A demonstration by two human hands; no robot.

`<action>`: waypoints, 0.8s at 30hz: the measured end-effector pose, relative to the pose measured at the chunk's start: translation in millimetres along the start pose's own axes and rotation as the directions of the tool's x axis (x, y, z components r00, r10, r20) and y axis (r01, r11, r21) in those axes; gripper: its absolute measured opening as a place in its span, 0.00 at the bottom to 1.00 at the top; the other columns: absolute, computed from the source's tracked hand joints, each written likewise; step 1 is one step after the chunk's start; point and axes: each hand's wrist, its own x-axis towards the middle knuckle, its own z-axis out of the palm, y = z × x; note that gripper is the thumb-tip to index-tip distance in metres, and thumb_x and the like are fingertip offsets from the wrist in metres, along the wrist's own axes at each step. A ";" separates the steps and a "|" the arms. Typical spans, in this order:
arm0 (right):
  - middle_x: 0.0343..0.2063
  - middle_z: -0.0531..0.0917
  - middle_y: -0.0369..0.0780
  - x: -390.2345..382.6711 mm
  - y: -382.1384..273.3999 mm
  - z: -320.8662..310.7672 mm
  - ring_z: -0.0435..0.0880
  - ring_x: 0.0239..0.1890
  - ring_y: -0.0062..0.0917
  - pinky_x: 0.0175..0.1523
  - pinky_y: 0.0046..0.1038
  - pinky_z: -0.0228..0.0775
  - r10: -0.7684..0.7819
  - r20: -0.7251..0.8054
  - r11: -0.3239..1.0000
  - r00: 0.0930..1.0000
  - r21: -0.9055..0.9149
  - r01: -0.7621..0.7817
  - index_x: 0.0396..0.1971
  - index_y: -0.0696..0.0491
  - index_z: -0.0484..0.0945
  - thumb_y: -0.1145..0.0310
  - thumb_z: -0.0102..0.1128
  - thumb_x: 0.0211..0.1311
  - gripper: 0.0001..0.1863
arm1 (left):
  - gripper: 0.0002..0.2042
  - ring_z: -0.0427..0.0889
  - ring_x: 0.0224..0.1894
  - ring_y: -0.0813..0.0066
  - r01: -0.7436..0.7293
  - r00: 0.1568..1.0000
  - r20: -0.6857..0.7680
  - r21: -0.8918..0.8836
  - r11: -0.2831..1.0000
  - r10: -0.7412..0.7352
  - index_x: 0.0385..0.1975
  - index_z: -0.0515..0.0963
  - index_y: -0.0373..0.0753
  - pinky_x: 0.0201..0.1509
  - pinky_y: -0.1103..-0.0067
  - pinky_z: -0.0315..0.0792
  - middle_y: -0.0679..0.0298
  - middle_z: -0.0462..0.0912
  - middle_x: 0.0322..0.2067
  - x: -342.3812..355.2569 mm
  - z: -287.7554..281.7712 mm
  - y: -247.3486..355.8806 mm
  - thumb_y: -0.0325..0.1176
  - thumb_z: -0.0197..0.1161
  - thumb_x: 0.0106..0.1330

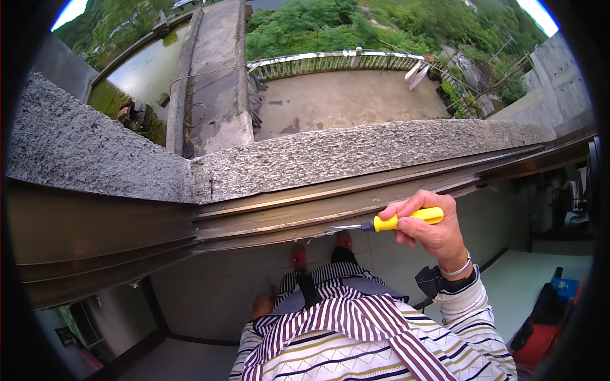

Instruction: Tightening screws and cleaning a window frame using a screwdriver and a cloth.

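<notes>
My right hand (pixel 427 222) is closed around the yellow handle of a screwdriver (pixel 408 219). Its black collar and thin metal shaft point left, and the tip lies at the inner edge of a brown metal window track (pixel 273 232). Whether the tip touches the track I cannot tell. Small pale shreds hang along the track's edge just left of the tip. Low beside my striped clothing, a bit of bare skin of my left arm or left hand (pixel 262 306) shows; no fingers can be made out there.
A rough concrete ledge (pixel 356 149) runs outside the track, with a courtyard (pixel 343 95) and white railing (pixel 337 61) beyond and below. A brown frame post (pixel 95 225) stands at left. Indoors at right, a red and black object (pixel 540 324) sits on a pale surface.
</notes>
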 end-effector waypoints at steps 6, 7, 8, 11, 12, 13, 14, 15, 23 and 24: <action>0.39 0.82 0.45 10.3 20.0 68.6 0.80 0.27 0.14 0.26 0.14 0.72 -0.136 0.170 0.988 0.976 0.102 0.119 0.33 0.58 0.76 0.78 0.61 0.56 0.05 | 0.12 0.78 0.38 0.48 -0.165 0.985 -0.072 -0.077 0.983 0.159 0.32 0.80 0.40 0.42 0.61 0.71 0.49 0.80 0.34 8.0 -4.3 -14.6 0.37 0.53 0.57; 0.39 0.82 0.46 9.1 15.1 72.5 0.79 0.26 0.15 0.25 0.15 0.72 -0.141 0.154 0.982 0.978 0.147 0.119 0.32 0.60 0.76 0.81 0.60 0.56 0.05 | 0.12 0.78 0.39 0.48 -0.151 0.986 -0.072 -0.045 0.988 0.148 0.32 0.80 0.40 0.42 0.61 0.71 0.49 0.80 0.34 10.2 -3.7 -16.2 0.38 0.53 0.57; 0.38 0.82 0.47 7.3 8.5 66.3 0.79 0.25 0.15 0.25 0.15 0.72 -0.134 0.087 0.979 0.987 0.163 0.118 0.32 0.61 0.76 0.81 0.59 0.56 0.04 | 0.12 0.78 0.39 0.48 -0.138 0.988 -0.072 -0.013 0.990 0.137 0.33 0.81 0.40 0.42 0.61 0.71 0.49 0.80 0.34 13.6 -3.2 -16.9 0.39 0.53 0.57; 0.35 0.82 0.49 -2.7 -12.6 18.1 0.77 0.21 0.16 0.22 0.14 0.69 -0.140 -0.091 0.971 0.986 0.183 0.155 0.30 0.61 0.75 0.79 0.56 0.57 0.02 | 0.13 0.78 0.39 0.48 -0.095 0.994 -0.050 0.074 0.993 0.099 0.33 0.81 0.41 0.43 0.61 0.71 0.49 0.80 0.34 9.1 3.7 -40.5 0.40 0.54 0.58; 0.34 0.82 0.49 -11.5 -17.5 -2.7 0.76 0.18 0.16 0.20 0.14 0.68 -0.172 -0.178 0.972 0.969 0.131 0.197 0.29 0.61 0.75 0.78 0.55 0.58 0.03 | 0.13 0.78 0.39 0.49 -0.094 0.994 -0.046 0.059 0.994 0.097 0.33 0.81 0.41 0.43 0.61 0.71 0.49 0.80 0.35 9.9 4.1 -38.2 0.41 0.54 0.57; 0.32 0.83 0.48 -21.4 -20.5 -21.5 0.75 0.16 0.16 0.18 0.14 0.65 -0.198 -0.258 0.975 0.946 0.051 0.218 0.28 0.61 0.75 0.75 0.54 0.59 0.05 | 0.13 0.78 0.39 0.49 -0.086 0.995 -0.045 0.041 0.995 0.088 0.33 0.81 0.42 0.44 0.61 0.71 0.50 0.80 0.35 8.2 4.8 -36.8 0.41 0.55 0.57; 0.30 0.83 0.47 -35.5 -20.9 -40.2 0.73 0.14 0.15 0.16 0.13 0.63 -0.230 -0.358 0.973 0.905 -0.052 0.227 0.27 0.60 0.75 0.72 0.54 0.59 0.07 | 0.13 0.78 0.39 0.49 -0.071 0.997 -0.031 0.027 0.997 0.072 0.34 0.81 0.42 0.44 0.61 0.71 0.50 0.80 0.35 11.2 -2.9 -11.7 0.42 0.55 0.56; 0.28 0.83 0.46 -47.6 -20.5 -56.1 0.73 0.14 0.15 0.15 0.13 0.61 -0.244 -0.425 0.970 0.872 -0.101 0.223 0.26 0.60 0.75 0.71 0.53 0.59 0.07 | 0.13 0.78 0.39 0.49 -0.048 0.999 -0.019 0.018 0.999 0.048 0.34 0.81 0.43 0.44 0.61 0.71 0.50 0.81 0.35 9.6 -14.5 14.5 0.42 0.55 0.56; 0.30 0.83 0.47 -61.4 -0.3 -105.7 0.74 0.15 0.17 0.15 0.13 0.62 -0.194 -0.506 0.976 0.840 -0.012 0.218 0.27 0.59 0.75 0.70 0.53 0.60 0.08 | 0.13 0.79 0.40 0.51 0.011 0.995 0.099 0.113 0.994 -0.022 0.34 0.81 0.44 0.43 0.62 0.72 0.52 0.81 0.34 16.1 -45.9 72.3 0.41 0.56 0.55; 0.30 0.83 0.47 -57.8 1.8 -106.0 0.74 0.15 0.17 0.16 0.13 0.62 -0.173 -0.501 0.978 0.848 0.015 0.208 0.27 0.59 0.75 0.70 0.53 0.60 0.08 | 0.13 0.79 0.40 0.51 -0.002 0.996 0.090 0.111 0.994 -0.008 0.34 0.81 0.44 0.43 0.62 0.72 0.51 0.81 0.34 16.4 -45.0 74.0 0.41 0.56 0.55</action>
